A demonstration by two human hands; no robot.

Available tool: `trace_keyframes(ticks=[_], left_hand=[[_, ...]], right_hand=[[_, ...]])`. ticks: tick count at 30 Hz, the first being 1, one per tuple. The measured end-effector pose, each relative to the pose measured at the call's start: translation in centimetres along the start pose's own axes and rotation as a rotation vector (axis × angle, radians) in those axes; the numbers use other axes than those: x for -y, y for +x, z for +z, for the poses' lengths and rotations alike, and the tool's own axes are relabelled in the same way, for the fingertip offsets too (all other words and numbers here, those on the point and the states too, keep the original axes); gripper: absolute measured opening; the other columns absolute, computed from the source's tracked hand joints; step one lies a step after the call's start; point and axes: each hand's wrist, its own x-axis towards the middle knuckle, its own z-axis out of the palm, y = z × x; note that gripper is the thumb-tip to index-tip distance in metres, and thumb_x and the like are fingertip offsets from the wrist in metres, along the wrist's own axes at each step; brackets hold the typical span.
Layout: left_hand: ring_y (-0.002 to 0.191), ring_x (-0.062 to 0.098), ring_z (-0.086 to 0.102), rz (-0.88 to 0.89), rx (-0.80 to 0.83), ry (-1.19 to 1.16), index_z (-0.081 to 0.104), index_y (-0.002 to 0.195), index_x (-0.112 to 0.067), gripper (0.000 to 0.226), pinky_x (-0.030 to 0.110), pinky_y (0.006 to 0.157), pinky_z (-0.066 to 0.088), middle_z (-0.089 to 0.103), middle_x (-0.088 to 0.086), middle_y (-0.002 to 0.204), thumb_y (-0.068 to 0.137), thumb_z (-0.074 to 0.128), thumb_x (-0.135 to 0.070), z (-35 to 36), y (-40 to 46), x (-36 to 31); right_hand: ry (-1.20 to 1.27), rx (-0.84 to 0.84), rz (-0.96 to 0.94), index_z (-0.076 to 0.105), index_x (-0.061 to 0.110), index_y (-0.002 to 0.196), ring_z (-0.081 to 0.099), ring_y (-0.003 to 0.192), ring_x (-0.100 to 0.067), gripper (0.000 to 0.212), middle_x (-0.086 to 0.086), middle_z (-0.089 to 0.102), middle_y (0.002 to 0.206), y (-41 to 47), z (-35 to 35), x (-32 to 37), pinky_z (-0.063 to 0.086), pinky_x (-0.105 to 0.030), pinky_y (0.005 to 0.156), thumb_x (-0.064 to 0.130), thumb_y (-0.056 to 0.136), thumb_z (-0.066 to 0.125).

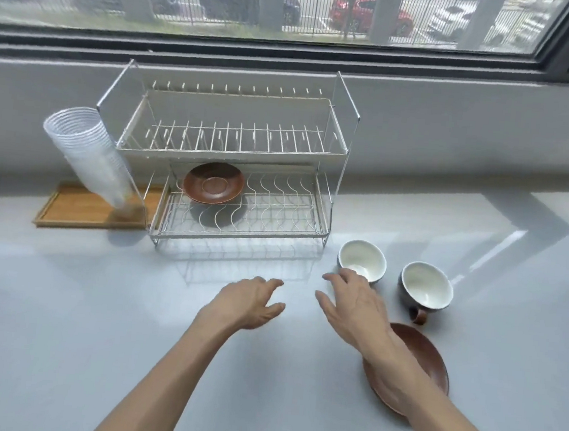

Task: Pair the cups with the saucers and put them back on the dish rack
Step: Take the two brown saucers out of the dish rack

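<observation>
A two-tier wire dish rack [323, 232] stands at the back of the white counter. One brown saucer [214, 183] lies on its lower shelf; the upper shelf holds nothing. Right of the rack stand two cups, white inside and dark outside: the nearer-left cup [361, 260] and a right cup [425, 285] with a brown handle towards me. A second brown saucer [426, 351] lies on the counter, partly under my right forearm. My right hand [354, 307] hovers open just before the left cup. My left hand [251, 303] is open over bare counter.
A tilted stack of clear plastic cups [86, 150] leans by the rack's left side over a wooden tray [80, 211]. A window sill and wall run behind the rack. The counter's front edge is at the lower right.
</observation>
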Motion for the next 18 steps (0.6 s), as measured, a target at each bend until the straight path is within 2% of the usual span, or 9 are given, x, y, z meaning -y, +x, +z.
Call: trace_keyframes(ticks=[4, 6, 8, 12, 15, 18], left_hand=[[0.136, 0.030, 0.043, -0.108, -0.191, 0.207, 0.032, 0.153, -0.025, 0.057, 0.045, 0.107, 0.034, 0.044, 0.007, 0.151, 0.101, 0.037, -0.048, -2.1, -0.3, 4.5], [0.140, 0.031, 0.038, -0.162, -0.311, 0.239, 0.031, 0.153, -0.024, 0.058, 0.047, 0.109, 0.031, 0.041, 0.009, 0.153, 0.101, 0.038, -0.048, -2.8, -0.3, 6.6], [0.140, 0.034, 0.039, -0.212, -0.440, 0.227, 0.037, 0.151, -0.023, 0.059, 0.049, 0.110, 0.033, 0.044, 0.010, 0.152, 0.098, 0.045, -0.047, -3.4, 0.0, 8.4], [0.127, 0.039, 0.056, -0.289, -0.642, 0.169, 0.059, 0.137, -0.020, 0.059, 0.056, 0.100, 0.047, 0.062, 0.015, 0.135, 0.083, 0.070, -0.040, -4.0, 1.4, 11.3], [0.128, 0.038, 0.055, -0.306, -0.696, 0.106, 0.055, 0.140, -0.021, 0.060, 0.054, 0.101, 0.047, 0.058, 0.016, 0.140, 0.085, 0.067, -0.040, -4.7, 2.9, 12.4], [0.132, 0.036, 0.052, -0.329, -0.761, 0.012, 0.050, 0.144, -0.021, 0.059, 0.052, 0.105, 0.045, 0.055, 0.015, 0.145, 0.089, 0.062, -0.042, -5.6, 4.9, 13.2]], right_hand=[[-0.066, 0.051, -0.129, 0.039, 0.026, 0.147, 0.032, 0.144, -0.025, 0.051, -0.006, 0.034, 0.157, 3.6, -0.8, 4.2, 0.034, -0.040, 0.111, 0.048, 0.101, 0.041], [-0.079, 0.041, -0.172, 0.037, 0.025, 0.148, 0.030, 0.145, -0.025, 0.052, -0.007, 0.031, 0.159, 5.3, -1.2, 6.3, 0.033, -0.040, 0.111, 0.047, 0.101, 0.041], [-0.069, 0.000, -0.216, 0.037, 0.024, 0.149, 0.029, 0.146, -0.025, 0.052, -0.007, 0.030, 0.159, 6.9, -1.3, 8.2, 0.034, -0.040, 0.111, 0.046, 0.101, 0.042], [-0.048, -0.042, -0.280, 0.035, 0.024, 0.150, 0.024, 0.148, -0.027, 0.053, -0.009, 0.026, 0.161, 10.3, -1.0, 11.1, 0.035, -0.042, 0.112, 0.045, 0.102, 0.042], [-0.010, -0.060, -0.276, 0.035, 0.024, 0.151, 0.023, 0.149, -0.028, 0.054, -0.008, 0.025, 0.161, 12.9, -0.4, 12.5, 0.034, -0.043, 0.113, 0.045, 0.101, 0.043], [0.046, -0.083, -0.282, 0.041, 0.023, 0.147, 0.030, 0.145, -0.029, 0.052, -0.010, 0.032, 0.158, 15.5, 0.4, 13.6, 0.036, -0.043, 0.111, 0.043, 0.100, 0.047]])
